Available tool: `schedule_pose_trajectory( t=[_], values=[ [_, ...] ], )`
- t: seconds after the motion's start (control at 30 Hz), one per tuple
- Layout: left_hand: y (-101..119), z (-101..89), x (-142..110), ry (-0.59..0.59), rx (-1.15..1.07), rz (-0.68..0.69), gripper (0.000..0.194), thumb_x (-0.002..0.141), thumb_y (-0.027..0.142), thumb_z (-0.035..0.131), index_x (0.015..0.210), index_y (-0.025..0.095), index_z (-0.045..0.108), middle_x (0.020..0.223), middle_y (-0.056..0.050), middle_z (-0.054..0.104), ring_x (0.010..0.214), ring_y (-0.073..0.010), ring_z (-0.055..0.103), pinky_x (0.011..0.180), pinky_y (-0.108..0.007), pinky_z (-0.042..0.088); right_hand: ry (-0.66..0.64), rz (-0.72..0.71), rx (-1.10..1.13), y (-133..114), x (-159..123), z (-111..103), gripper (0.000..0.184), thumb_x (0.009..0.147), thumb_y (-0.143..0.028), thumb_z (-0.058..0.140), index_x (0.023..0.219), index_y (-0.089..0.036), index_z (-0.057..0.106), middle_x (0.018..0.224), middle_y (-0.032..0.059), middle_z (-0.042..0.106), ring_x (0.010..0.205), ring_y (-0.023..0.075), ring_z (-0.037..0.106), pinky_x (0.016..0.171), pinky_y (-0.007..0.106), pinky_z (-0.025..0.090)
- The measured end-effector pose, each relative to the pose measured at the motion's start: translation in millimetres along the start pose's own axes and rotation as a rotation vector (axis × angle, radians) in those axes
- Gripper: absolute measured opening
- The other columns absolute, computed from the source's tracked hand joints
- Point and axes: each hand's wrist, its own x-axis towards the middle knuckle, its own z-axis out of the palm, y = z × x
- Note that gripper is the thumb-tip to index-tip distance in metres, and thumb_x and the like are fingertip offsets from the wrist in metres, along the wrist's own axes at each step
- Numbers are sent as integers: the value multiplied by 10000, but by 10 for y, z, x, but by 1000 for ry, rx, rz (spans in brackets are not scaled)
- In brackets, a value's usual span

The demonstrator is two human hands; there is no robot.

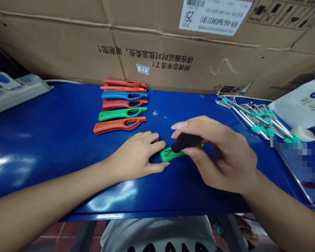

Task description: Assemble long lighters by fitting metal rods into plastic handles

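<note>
On the blue table lies a green lighter casing, most of its right part hidden behind my right hand. My left hand grips the casing's left end between thumb and forefinger, its other fingers curled on the table. A screwdriver with a black handle is held in the fingers of my right hand. Its thin shaft slants down to the slotted left part of the casing. Whether the tip sits on a screw is too small to tell.
Several red, orange, blue and green lighter casings lie in a column at the back left. Tiny pins or screws lie beside them. Metal lighter tubes are heaped at right, near a tablet-like device. A cardboard box walls off the back.
</note>
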Motion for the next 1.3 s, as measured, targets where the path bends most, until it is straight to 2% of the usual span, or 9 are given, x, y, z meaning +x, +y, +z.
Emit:
schedule_pose_trajectory(
  t=[0.17, 0.27, 0.47, 0.6, 0.73, 0.93, 1.03, 1.1, 1.3],
  values=[
    [-5, 8, 0, -26, -45, 2, 244, 959, 423, 570, 897, 205, 660, 949, -59, 660, 932, -273, 617, 811, -406, 479, 33, -59, -278, -24, 13, -2, 398, 892, -123, 718, 1256, -235, 605, 1074, 23, 751, 960, 167, 726, 793, 278, 593],
    [-5, 17, 6, -23, -68, -27, 259, 937, 454, 613, 937, 198, 652, 986, -68, 672, 970, -289, 621, 845, -429, 491, 38, -68, -168, -11, 27, 6, 390, 920, -99, 660, 1282, -224, 589, 1124, 40, 744, 1044, 176, 714, 884, 299, 591],
    [-10, 32, -11, 46, -59, -28, 440, 968, 481, 601, 1299, 196, 553, 1178, -108, 668, 1056, -310, 632, 893, -458, 508, 41, -68, 55, 12, 47, 15, 433, 937, -40, 600, 1330, -220, 565, 1229, 30, 732, 1134, 156, 674, 959, 299, 576],
    [-22, 35, -24, 68, -8, 55, 365, 1021, 470, 532, 1287, 227, 585, 1142, -91, 668, 1023, -287, 641, 852, -416, 502, 21, -45, 59, 4, 45, 8, 457, 934, -41, 602, 1348, -231, 557, 1265, 28, 718, 1133, 163, 677, 933, 301, 591],
    [-15, 26, -11, 58, 12, 62, 318, 1028, 476, 518, 1176, 209, 610, 1079, -72, 653, 971, -271, 627, 783, -382, 469, 98, -36, -79, -6, 30, 18, 416, 875, -127, 752, 1237, -271, 605, 1087, 0, 758, 967, 188, 713, 839, 322, 601],
    [5, -10, -3, 13, -6, 24, 309, 1015, 492, 545, 1095, 196, 583, 988, -40, 614, 920, -241, 598, 748, -356, 429, 302, 146, -179, 34, 34, -13, 343, 838, -276, 824, 1134, -299, 653, 1035, -1, 723, 825, 182, 701, 643, 306, 594],
    [1, -46, -23, -5, -67, -15, 250, 1003, 433, 567, 1084, 196, 576, 989, -35, 603, 902, -221, 591, 763, -346, 445, 609, 282, -11, 175, 95, -112, 201, 903, -295, 751, 1078, -286, 652, 963, -7, 675, 696, 132, 672, 518, 260, 554],
    [-6, -80, -42, -6, -93, -40, 206, 982, 393, 577, 1053, 199, 571, 970, -28, 594, 878, -210, 583, 755, -340, 453, 745, 260, 100, 312, 129, -204, 169, 892, -303, 758, 987, -279, 620, 871, -43, 633, 503, 72, 570, 402, 219, 478],
    [-35, -168, -88, 32, 31, -49, 198, 869, 378, 630, 945, 201, 584, 918, -34, 597, 826, -232, 584, 710, -371, 470, 615, 672, 475, 599, 111, -359, 417, 708, -342, 894, 776, -227, 500, 757, -71, 633, 555, 92, 659, 498, 209, 590]
  ],
)
